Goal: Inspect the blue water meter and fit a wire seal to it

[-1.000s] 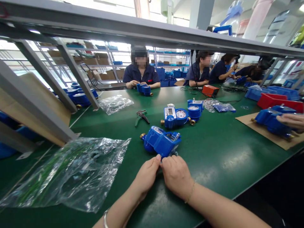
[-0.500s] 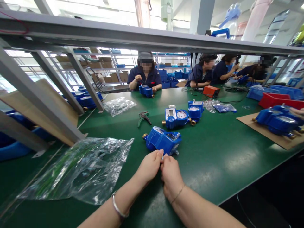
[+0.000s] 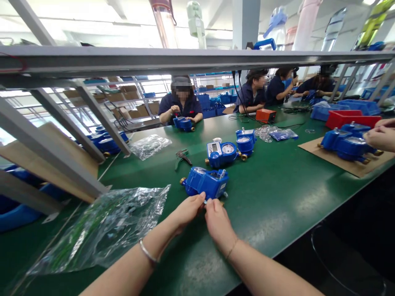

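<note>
A blue water meter (image 3: 205, 181) with brass end fittings lies tilted on the green table in front of me. At its near side, my left hand (image 3: 189, 207) is closed in a pinch, thumb and forefinger together. My right hand (image 3: 217, 218) is closed right beside it, its fingertips almost meeting the left ones. A tiny pale-blue bit shows between the fingertips, too small to name. Behind this meter stand a second water meter (image 3: 220, 154) with a display and a third (image 3: 245, 142). Green-handled cutting pliers (image 3: 182, 159) lie to the left of them.
A clear plastic bag (image 3: 101, 230) with green strips lies at left, a smaller clear bag (image 3: 150, 146) behind it. Slanted metal posts (image 3: 51, 150) carry the shelf (image 3: 185, 59) overhead. At right, meters rest on cardboard (image 3: 327, 154) near a co-worker's hands (image 3: 381, 133). Other co-workers sit opposite.
The view has shifted slightly. Both my hands stay pinched at the meter's near side, with the right fingers a little more extended. A co-worker's hands at right have come further into view.
</note>
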Motion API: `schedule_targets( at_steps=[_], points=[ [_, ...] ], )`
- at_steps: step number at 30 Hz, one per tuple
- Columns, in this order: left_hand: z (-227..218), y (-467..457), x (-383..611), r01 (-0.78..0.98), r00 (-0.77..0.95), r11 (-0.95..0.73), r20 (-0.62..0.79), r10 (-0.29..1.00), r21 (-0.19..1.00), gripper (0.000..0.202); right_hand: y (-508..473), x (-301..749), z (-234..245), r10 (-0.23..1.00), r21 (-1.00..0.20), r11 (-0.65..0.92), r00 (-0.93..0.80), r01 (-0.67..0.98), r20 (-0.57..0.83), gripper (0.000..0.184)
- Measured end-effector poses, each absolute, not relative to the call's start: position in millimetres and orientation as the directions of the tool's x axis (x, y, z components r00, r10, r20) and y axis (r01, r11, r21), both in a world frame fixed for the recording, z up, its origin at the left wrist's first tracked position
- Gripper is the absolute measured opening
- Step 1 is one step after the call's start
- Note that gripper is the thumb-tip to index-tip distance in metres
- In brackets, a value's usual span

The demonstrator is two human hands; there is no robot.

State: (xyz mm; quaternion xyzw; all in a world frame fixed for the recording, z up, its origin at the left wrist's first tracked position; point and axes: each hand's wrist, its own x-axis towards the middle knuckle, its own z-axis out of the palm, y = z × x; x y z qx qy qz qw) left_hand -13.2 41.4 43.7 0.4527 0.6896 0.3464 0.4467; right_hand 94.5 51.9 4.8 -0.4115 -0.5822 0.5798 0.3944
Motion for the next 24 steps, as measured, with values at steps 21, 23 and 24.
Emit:
schedule_targets(
  at_steps=[21,23,24],
  points=[
    [49,39,-15,0.591,-0.282,0.318,-0.179,0.942,0.741,0.055,67,107,-7,0.908,-0.799,0.392,-0.330,0.456,0.257,0.039],
    [56,34,-28,0.721,-0.302,0.220,0.012,0.953,0.657,0.043,80,131,-11,0.902,-0.800,0.407,-0.333,0.441,0.275,0.042],
    [59,33,-35,0.784,-0.279,0.161,0.109,0.954,0.600,0.036,90,143,-13,0.906,-0.796,0.405,-0.317,0.450,0.282,0.042]
  ],
)
